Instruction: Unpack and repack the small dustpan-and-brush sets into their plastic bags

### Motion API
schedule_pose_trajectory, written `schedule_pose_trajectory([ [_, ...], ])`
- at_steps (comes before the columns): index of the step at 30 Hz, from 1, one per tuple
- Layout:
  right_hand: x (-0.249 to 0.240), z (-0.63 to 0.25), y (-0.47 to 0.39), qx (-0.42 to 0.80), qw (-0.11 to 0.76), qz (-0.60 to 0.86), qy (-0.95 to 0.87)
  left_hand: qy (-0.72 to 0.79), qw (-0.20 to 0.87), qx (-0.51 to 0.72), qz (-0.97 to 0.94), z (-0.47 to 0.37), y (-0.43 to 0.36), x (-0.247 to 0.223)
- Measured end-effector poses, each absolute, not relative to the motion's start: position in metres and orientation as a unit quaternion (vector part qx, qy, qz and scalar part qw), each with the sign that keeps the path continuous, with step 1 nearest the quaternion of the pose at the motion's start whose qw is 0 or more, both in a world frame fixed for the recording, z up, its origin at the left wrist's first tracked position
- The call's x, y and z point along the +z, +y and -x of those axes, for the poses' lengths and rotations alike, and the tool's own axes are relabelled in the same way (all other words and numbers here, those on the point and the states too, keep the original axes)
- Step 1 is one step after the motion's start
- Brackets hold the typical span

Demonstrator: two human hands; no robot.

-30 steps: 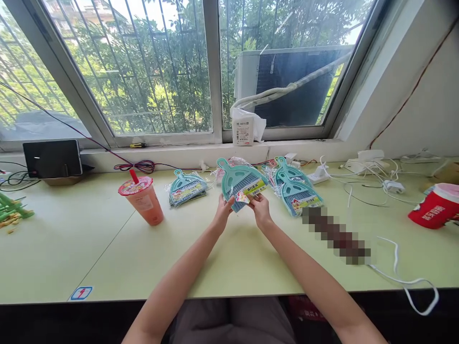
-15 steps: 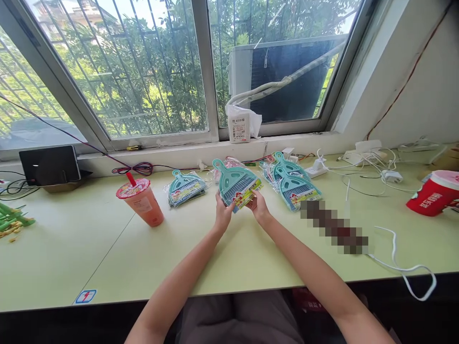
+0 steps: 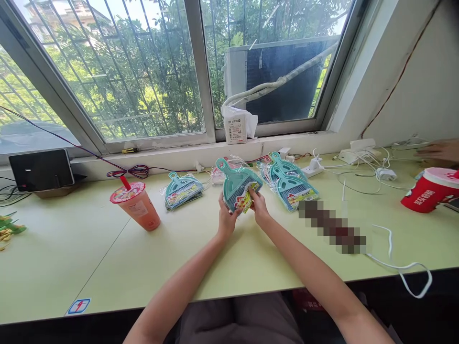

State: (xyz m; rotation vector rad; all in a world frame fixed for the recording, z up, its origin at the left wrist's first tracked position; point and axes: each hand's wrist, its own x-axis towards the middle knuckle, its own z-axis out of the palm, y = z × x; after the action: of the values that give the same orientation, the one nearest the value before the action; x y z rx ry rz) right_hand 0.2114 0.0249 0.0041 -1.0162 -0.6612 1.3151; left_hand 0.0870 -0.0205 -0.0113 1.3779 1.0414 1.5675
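Here I am, the dustpan held up over the middle of the table, its handle toward the far side. My left hand clasps the lower left edge; my right hand pinches the right side, thumb on the label. One bagged stack to the left, more packs to the right, a drink farther left, and another person's hand far right!
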Motion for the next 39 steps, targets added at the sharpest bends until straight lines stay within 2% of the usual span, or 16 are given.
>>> schedule_pose_trajectory([
  [5, 0.004, -0.209, 0.026, 0.585, 0.613, 0.454, -0.276, 0.431, 0.334, 0.640, -0.542, -0.087, -0.021, -0.011],
  [16, -0.001, -0.239, 0.049, 0.602, 0.596, 0.491, -0.206, 0.449, 0.329, 0.590, -0.585, -0.092, -0.034, -0.010],
  [22, 0.009, -0.229, 0.043, 0.646, 0.604, 0.367, -0.288, 0.469, 0.267, 0.632, -0.556, -0.087, -0.029, -0.005],
  [25, 0.005, -0.221, 0.035, 0.682, 0.549, 0.283, -0.392, 0.477, 0.247, 0.658, -0.528, -0.084, -0.028, -0.002],
  [27, 0.000, -0.218, 0.033, 0.689, 0.528, 0.268, -0.418, 0.477, 0.260, 0.658, -0.522, -0.083, -0.028, 0.001],
  [31, -0.008, -0.218, 0.036, 0.654, 0.580, 0.305, -0.378, 0.457, 0.319, 0.633, -0.538, -0.087, -0.032, 0.000],
  [37, 0.002, -0.232, 0.043, 0.614, 0.624, 0.325, -0.358, 0.440, 0.458, 0.467, -0.615, -0.101, -0.034, -0.016],
  [39, 0.006, -0.233, 0.042, 0.602, 0.633, 0.322, -0.365, 0.432, 0.489, 0.453, -0.607, -0.101, -0.032, -0.016],
])
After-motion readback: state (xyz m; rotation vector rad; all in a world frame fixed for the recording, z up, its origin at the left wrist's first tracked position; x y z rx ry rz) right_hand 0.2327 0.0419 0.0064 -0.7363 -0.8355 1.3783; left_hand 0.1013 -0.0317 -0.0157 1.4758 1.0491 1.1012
